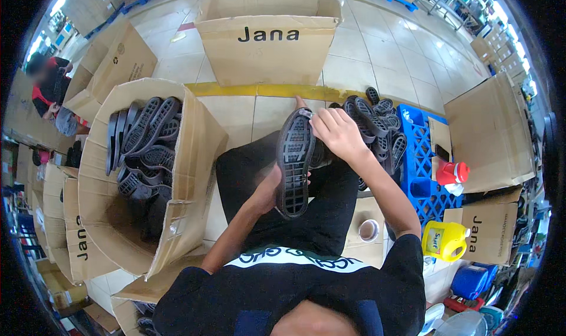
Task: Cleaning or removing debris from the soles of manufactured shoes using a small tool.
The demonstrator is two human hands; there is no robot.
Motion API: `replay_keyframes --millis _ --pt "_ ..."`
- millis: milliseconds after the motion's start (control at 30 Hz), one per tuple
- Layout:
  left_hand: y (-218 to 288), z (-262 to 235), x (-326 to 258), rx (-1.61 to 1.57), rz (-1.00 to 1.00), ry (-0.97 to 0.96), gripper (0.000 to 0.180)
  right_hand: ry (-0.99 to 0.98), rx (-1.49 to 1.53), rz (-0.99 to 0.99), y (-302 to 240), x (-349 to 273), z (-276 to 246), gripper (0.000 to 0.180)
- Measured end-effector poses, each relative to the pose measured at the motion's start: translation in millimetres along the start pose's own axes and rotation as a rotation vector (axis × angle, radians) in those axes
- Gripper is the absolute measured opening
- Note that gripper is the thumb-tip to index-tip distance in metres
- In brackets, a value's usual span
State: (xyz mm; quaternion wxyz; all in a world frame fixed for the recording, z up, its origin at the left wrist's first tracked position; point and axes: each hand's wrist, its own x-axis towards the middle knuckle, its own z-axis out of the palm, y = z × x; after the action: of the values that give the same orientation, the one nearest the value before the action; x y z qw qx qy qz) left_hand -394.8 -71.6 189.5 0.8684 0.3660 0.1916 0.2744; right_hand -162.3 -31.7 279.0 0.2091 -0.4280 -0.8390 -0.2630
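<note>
A black shoe sole [295,162], tread facing up, is held over a seated person's lap. Left of the sole, an open cardboard box [194,159] leans, packed with more dark soles [144,144]. The left hand [268,188] grips the sole's heel end from beneath, fingers closed on it. The right hand [336,130] pinches the toe end, arm bent. Right of the sole, loose soles [377,120] heap against a blue plastic pallet [421,171], with a yellow jug [445,240] nearer.
</note>
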Motion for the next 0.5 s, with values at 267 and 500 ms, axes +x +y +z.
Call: replay_keyframes --millis 267,500 --pt "2 4 2 -0.002 0.053 0.034 0.076 -0.195 -0.011 0.077 -18 -15 3 0.015" --pt "-6 -7 9 -0.07 0.083 0.094 0.063 -0.263 0.174 0.058 -46 -27 -16 0.013"
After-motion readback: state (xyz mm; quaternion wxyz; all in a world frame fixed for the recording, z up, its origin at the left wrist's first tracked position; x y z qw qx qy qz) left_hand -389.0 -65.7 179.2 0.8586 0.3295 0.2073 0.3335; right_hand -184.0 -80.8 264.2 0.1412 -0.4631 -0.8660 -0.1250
